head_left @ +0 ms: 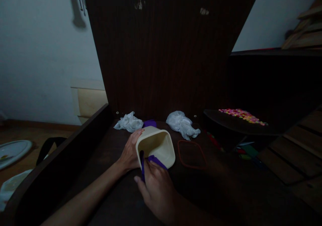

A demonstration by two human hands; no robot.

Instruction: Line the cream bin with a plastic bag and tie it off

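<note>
"Closest to the camera is the right hand [159,189], isn't it? What is it holding?"

"A purple cloth [158,161], pinched with the fingers closed on it and the thumb sticking out to the side. The fingertips reach over the near rim of the cream container [161,145]."

"And the left hand [131,149]?"

"Wrapped along the container's outer left wall, gripping it steady. I can't tell how the fingers sit underneath."

"Where's the container, exactly?"

"Tilted over the dark table [105,149], mouth towards us, between the two hands. A reddish ring [192,167] lies just to its right, apart from it."

"Which step would you call this?"

"Wiping the inside, I'd judge, near the lower left corner."

"And the next move?"

"Probably it calls for pressing the cloth deeper along the walls, while the left hand keeps the container from rolling."
</note>
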